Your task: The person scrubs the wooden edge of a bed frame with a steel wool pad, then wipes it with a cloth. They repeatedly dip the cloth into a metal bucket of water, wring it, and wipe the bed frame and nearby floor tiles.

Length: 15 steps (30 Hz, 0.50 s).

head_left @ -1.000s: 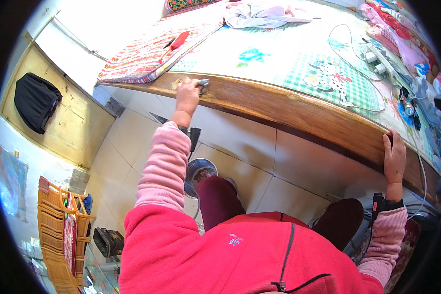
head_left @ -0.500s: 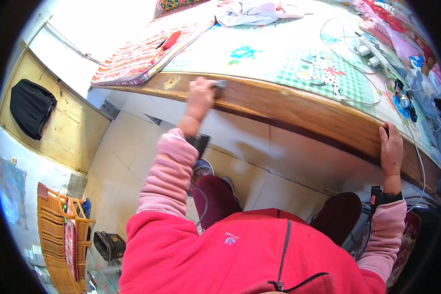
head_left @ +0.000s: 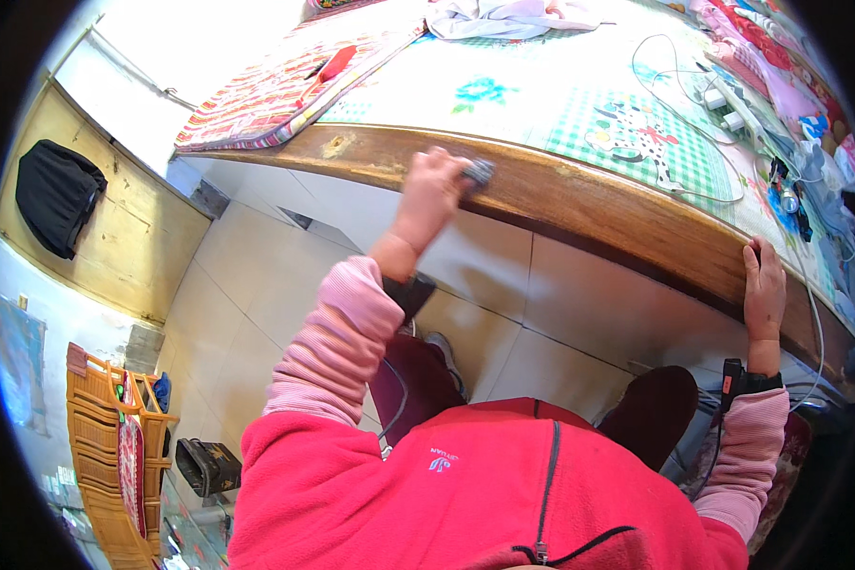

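A: Where do we see the left hand?
B: We find the left hand point(head_left: 427, 195) over the wooden bed rail point(head_left: 608, 209), left of the scene's middle, its fingers curled closed around a small grey pad point(head_left: 480, 172). The pad sticks out on the right side of the fingers, at the face of the rail.

A: And the right hand?
B: We see the right hand point(head_left: 766, 290) at the right end of the rail, its fingers loosely extended and laid over the top edge, the palm side toward the wood. Under them we make out only the rail.

A: What do we notice along the wood?
B: A pale worn patch point(head_left: 337, 145), left of the left hand.

A: What lies on the bed?
B: Far left, we see a striped mat point(head_left: 256, 109) with a red object point(head_left: 337, 63) on it; we cannot tell its kind. Beyond the rail spreads a patterned sheet point(head_left: 565, 114), and far right, a white power strip point(head_left: 746, 119) lies beside tangled cords.

A: And nearer us?
B: Below the rail, a tiled floor point(head_left: 503, 313); near left, a wooden chair point(head_left: 104, 446).
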{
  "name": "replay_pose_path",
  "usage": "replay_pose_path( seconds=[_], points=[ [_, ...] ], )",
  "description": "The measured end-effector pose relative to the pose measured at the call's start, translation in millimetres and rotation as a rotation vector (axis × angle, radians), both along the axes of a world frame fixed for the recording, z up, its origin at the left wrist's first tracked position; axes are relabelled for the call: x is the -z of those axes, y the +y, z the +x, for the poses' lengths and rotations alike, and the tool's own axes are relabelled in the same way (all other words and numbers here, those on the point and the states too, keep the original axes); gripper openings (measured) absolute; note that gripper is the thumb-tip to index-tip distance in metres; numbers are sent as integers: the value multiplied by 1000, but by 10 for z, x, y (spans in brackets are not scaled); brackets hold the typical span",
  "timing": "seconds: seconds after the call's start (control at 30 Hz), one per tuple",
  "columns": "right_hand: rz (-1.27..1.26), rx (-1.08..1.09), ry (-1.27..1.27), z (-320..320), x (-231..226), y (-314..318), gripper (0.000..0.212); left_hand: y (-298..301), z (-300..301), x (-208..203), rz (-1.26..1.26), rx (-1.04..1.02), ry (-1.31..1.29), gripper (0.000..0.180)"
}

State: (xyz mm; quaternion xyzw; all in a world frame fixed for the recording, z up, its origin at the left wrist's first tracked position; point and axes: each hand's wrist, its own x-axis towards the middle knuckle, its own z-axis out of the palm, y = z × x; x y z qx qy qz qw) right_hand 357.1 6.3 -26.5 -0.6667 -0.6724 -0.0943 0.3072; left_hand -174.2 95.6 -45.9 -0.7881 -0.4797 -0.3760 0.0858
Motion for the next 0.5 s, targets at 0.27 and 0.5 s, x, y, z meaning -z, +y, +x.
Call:
replay_pose_path(
  seconds=[0.27,0.5],
  points=[
    [45,-62,95,9,6,47,31,587,-1362,-153,-148,-506,143,18],
    [39,-16,58,-137,-141,2,24,433,-509,-143,-108,-11,25,19]
  ],
)
